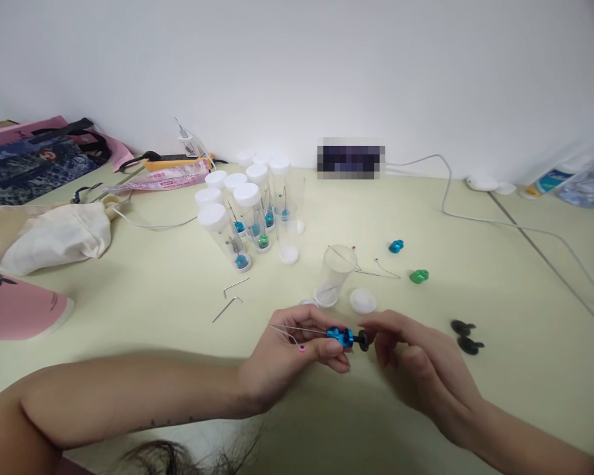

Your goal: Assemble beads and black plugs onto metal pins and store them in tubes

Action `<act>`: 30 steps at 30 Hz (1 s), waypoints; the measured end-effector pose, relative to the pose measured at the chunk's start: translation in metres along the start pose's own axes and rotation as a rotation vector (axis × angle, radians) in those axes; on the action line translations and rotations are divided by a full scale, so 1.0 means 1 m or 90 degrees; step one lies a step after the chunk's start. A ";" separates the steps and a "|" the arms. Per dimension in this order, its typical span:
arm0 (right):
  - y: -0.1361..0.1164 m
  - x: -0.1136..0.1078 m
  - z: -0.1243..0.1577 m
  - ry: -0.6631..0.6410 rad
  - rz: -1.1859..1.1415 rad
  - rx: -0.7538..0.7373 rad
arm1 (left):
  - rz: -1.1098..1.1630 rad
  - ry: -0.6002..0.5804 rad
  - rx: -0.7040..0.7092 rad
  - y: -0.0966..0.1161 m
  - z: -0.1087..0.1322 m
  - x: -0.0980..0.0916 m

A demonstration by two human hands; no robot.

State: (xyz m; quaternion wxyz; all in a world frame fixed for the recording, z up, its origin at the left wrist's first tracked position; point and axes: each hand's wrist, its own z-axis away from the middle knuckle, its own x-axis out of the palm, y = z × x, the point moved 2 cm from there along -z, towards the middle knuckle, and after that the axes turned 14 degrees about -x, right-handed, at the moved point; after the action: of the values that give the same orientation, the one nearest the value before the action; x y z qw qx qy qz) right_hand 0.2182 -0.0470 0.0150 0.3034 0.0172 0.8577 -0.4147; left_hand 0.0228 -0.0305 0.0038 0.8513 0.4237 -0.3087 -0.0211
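My left hand pinches a small blue metal part low in the middle of the view, with a thin wire running back over its fingers. My right hand meets it from the right, its fingertips closed on a black knob at the blue part's end. Just beyond the hands stand an open clear tube with a wire inside and a loose white cap.
Several white-capped clear tubes holding blue and green parts stand behind. Loose blue and green parts, a bent wire, two hex keys and black pieces lie around. Cloth bags sit left, a white cable right.
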 end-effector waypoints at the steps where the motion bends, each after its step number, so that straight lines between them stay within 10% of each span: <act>1: 0.000 0.000 0.000 -0.004 -0.006 -0.006 | 0.001 -0.001 -0.001 0.000 0.000 0.000; 30: 0.004 0.002 0.004 -0.019 -0.051 0.047 | 0.009 -0.007 -0.003 0.001 0.001 0.001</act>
State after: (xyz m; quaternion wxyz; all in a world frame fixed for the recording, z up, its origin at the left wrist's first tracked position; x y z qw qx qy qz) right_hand 0.2200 -0.0477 0.0091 0.2981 -0.0121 0.8373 -0.4581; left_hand 0.0228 -0.0309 0.0054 0.8508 0.4190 -0.3165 -0.0180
